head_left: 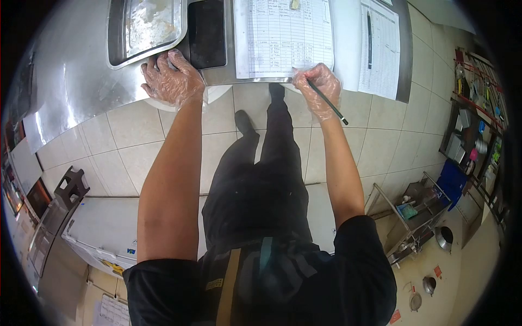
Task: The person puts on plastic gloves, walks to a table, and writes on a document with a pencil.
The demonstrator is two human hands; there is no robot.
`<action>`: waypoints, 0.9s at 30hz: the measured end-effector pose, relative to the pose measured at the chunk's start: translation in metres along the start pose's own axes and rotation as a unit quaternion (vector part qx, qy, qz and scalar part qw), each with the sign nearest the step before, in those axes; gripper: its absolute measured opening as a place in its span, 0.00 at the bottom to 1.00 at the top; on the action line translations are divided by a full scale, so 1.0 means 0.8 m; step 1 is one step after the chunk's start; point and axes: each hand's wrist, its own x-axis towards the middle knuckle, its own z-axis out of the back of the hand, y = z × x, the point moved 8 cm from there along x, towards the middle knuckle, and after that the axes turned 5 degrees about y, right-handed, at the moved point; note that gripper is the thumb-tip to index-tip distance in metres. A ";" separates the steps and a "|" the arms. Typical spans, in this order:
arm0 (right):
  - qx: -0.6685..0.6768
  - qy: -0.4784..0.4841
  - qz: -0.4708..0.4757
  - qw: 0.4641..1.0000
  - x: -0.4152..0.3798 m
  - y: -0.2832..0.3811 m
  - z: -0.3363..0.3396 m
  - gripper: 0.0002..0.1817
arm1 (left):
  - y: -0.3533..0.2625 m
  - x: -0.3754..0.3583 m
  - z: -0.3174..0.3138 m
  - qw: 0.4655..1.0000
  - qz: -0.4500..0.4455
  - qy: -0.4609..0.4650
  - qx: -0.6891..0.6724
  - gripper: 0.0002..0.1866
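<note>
My right hand (319, 89), in a clear plastic glove, grips a dark pencil (331, 106) between thumb and fingers. The pencil's tip end lies at the bottom edge of a printed form (285, 60) with handwritten rows; its blunt end points back toward me. My left hand (173, 79), gloved the same way, lies on the steel table's front edge with its fingers spread. Those fingertips reach the near rim of a metal tray (147, 55). Just right of them lies a black phone-like slab (206, 35).
The steel table (81, 81) runs across the top of the view. A second printed sheet (379, 51) with a dark pen (369, 41) lies at right. Behind me are a white chest freezer (103, 223), a brown stool (70, 185) and a metal rack (416, 204).
</note>
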 end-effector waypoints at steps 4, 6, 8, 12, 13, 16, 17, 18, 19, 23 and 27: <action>0.002 0.023 0.015 1.000 0.001 -0.010 0.000 0.11 | -0.002 0.000 0.002 1.000 0.004 0.005 0.003 0.25; -0.003 0.021 0.017 1.000 0.001 -0.013 0.003 0.11 | 0.000 0.000 -0.001 1.000 0.003 0.006 0.004 0.25; -0.023 -0.013 0.021 0.999 0.000 -0.009 0.003 0.12 | 0.000 -0.002 -0.001 1.000 -0.004 -0.011 0.011 0.25; 0.070 -0.060 0.008 0.996 -0.005 -0.018 0.006 0.10 | -0.002 -0.001 0.001 1.000 -0.005 -0.016 0.008 0.25; 0.076 -0.059 0.003 0.995 -0.005 -0.014 0.005 0.10 | -0.001 -0.002 0.003 1.000 -0.005 -0.014 0.007 0.25; 0.065 -0.038 0.016 0.997 -0.001 -0.013 0.006 0.10 | -0.004 -0.001 0.003 1.000 -0.006 -0.011 0.000 0.25; 0.056 -0.027 0.024 0.998 0.001 -0.013 0.005 0.09 | -0.003 -0.001 0.003 1.000 -0.007 -0.011 -0.001 0.25; 0.057 -0.031 0.018 0.998 0.000 -0.016 0.006 0.09 | -0.003 -0.001 0.003 1.000 -0.008 -0.012 -0.003 0.25; 0.058 -0.036 0.012 0.998 -0.001 -0.012 0.005 0.09 | -0.006 -0.002 0.006 0.999 -0.020 -0.032 0.021 0.23; 0.087 -0.056 0.037 0.994 -0.005 -0.010 0.008 0.09 | -0.006 0.000 0.006 0.999 -0.014 -0.024 0.030 0.24; 0.075 -0.045 -0.001 0.996 -0.004 -0.007 0.009 0.09 | -0.003 -0.001 0.004 1.000 0.011 0.004 0.004 0.25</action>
